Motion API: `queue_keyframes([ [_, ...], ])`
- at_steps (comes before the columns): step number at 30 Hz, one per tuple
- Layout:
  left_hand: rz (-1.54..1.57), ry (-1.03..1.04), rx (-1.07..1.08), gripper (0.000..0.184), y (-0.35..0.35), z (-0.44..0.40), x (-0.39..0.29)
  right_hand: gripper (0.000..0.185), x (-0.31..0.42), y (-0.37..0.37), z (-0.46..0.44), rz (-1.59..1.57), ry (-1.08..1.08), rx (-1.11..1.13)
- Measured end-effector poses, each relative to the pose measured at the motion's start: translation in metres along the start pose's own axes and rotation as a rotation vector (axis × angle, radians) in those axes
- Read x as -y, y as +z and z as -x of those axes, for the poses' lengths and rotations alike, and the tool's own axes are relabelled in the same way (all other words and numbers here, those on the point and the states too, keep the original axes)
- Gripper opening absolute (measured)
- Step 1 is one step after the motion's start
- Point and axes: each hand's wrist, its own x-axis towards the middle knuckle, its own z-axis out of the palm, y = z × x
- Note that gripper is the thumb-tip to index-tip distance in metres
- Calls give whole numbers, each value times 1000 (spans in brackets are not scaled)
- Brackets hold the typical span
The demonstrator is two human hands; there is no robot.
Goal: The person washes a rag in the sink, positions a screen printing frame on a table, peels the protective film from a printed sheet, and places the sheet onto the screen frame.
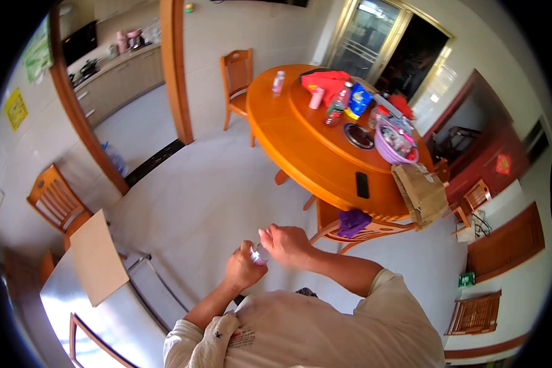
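Note:
In front of my chest, my left hand (243, 268) is wrapped round a small clear bottle (259, 256) with a pinkish label. Most of the bottle is covered by the fingers. My right hand (287, 246) is closed just beside the bottle's upper end, its thumb and fingers pressed together. What lies between those fingers is too small to make out. Both hands are held over the pale floor, short of the round wooden table (300, 162).
The table carries a small bottle (278, 83), a red bag (328, 83), a purple basket (386, 147) and a phone (362, 184). A brown paper bag (420, 193) hangs at its edge. A chair with a purple cloth (353, 223) stands close ahead; a metal-topped table (113, 319) is left.

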Motion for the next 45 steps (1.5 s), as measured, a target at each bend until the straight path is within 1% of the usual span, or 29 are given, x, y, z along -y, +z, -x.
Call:
queue_keyframes([
  [1,12,-27,0,51,-5,-1,2,32,0,6,-10,-17,-24,1],
  [2,25,-66,-15,51,-9,-5,2,38,-1,17,-19,-48,-34,-45],
  [3,38,-117,-45,52,-13,-7,3,41,4,11,-26,-67,-62,10],
  [7,188,-30,-135,58,-24,-7,11,34,17,10,-46,-238,-234,48],
  [9,169,60,-141,68,-25,-7,16,29,10,8,-51,-261,-206,102],
  [10,-2,110,-169,82,-32,-5,11,29,4,6,-55,-245,-178,89],
  [13,55,-38,-132,91,-30,2,32,26,-45,-6,-78,-202,-87,49],
  [14,86,-200,15,91,-31,7,44,29,-71,-12,-89,-195,-39,14],
  [15,144,-260,104,83,-28,15,66,33,-99,-18,-101,-192,8,-24],
  [16,191,-330,129,74,-15,27,95,34,-126,-27,-114,-139,19,-36],
  [18,237,-528,85,69,20,66,155,37,-184,-41,-139,-6,36,-69],
  [19,149,-551,-32,65,53,92,194,37,-216,-46,-151,76,46,-93],
  [20,344,-809,100,53,52,116,188,37,-247,-49,-164,96,57,-102],
  [21,387,-1069,311,46,79,132,208,38,-282,-51,-176,112,72,-111],
  [22,653,-1179,46,45,66,155,148,38,-323,-49,-190,104,106,-112],
  [23,977,-1120,-58,46,105,186,158,39,-362,-46,-202,96,142,-108],
  [25,1241,-1246,-218,45,128,196,91,43,-419,-48,-218,233,245,-91],
  [26,1290,-1286,-270,45,146,200,71,41,-445,-47,-226,245,262,-84],
  [27,1278,-1326,-316,45,162,203,60,39,-466,-45,-233,259,278,-73],
  [29,1226,-1397,-410,45,190,211,49,49,-488,-47,-241,325,373,48],
  [32,1117,-1475,-516,44,219,217,32,45,-552,-30,-255,227,470,-71],
  [36,1041,-1540,-606,44,247,227,11,32,-586,-34,-273,-270,665,132],
  [39,1009,-1569,-634,43,260,236,6,28,-569,-43,-274,-314,775,222],
  [42,975,-1588,-658,43,273,251,0,29,-520,-56,-271,42,805,207],
  [45,943,-1589,-683,42,282,271,-4,30,-480,-67,-271,408,649,412],
])
